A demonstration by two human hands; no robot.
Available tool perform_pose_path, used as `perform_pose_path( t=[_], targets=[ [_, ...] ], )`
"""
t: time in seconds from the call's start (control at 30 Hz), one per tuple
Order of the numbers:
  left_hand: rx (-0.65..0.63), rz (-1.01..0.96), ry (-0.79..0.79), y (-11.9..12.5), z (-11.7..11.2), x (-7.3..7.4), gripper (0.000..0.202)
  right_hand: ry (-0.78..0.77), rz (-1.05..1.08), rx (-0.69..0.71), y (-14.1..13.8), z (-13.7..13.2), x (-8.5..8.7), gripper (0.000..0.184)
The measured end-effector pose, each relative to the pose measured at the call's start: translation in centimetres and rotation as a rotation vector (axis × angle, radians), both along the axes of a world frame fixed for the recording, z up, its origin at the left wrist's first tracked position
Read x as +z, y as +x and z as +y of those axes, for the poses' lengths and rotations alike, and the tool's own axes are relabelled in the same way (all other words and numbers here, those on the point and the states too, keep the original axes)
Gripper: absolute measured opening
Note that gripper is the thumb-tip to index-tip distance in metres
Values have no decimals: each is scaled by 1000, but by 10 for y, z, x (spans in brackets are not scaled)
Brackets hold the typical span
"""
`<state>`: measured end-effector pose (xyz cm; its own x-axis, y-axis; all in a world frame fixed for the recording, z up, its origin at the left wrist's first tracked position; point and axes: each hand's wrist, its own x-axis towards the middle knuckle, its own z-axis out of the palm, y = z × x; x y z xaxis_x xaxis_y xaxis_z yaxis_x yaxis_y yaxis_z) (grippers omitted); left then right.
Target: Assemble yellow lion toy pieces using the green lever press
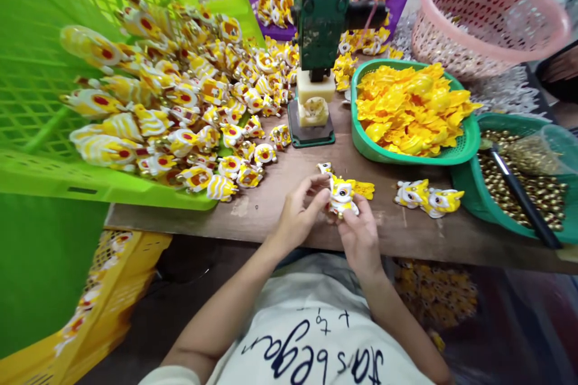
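Left hand (298, 210) and right hand (359, 231) both pinch 1 small white-and-yellow plastic lion toy (342, 195); judged light, rigid, glossy; best gripped at the flanks.

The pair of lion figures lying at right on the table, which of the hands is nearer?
Right. The right hand sits just left of the pair, apart from it, holding a lion toy. The left hand grips that toy's other side, farther left.
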<state>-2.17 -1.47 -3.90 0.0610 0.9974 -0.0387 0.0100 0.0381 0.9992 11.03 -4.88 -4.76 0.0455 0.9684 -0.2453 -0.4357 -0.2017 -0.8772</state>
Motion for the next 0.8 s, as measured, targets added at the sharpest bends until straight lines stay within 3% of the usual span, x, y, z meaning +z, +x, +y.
perform_pose_path(
  t=[0.23,0.37,0.47,0.57,0.67,0.73,0.8],
  targets=[
    [8,-418,-194,5,1,-11,49,400,-666,-109,-12,0,-16,42],
    [113,-615,-332,14,4,-16,41,568,-859,3,-1,-2,-13,38],
    [235,-695,-501,16,7,-12,37,554,-1011,-29,21,2,-13,30],
    [265,-749,-622,10,11,-6,41,530,-1275,-115,47,17,-22,29],
    [224,-792,-675,4,13,-2,52,506,-1445,-16,63,34,-30,29],
    [188,-811,-688,2,12,0,57,472,-1375,24,65,41,-30,26],
    [172,-814,-689,2,11,1,58,380,-1163,33,61,42,-23,23]
  ],
)
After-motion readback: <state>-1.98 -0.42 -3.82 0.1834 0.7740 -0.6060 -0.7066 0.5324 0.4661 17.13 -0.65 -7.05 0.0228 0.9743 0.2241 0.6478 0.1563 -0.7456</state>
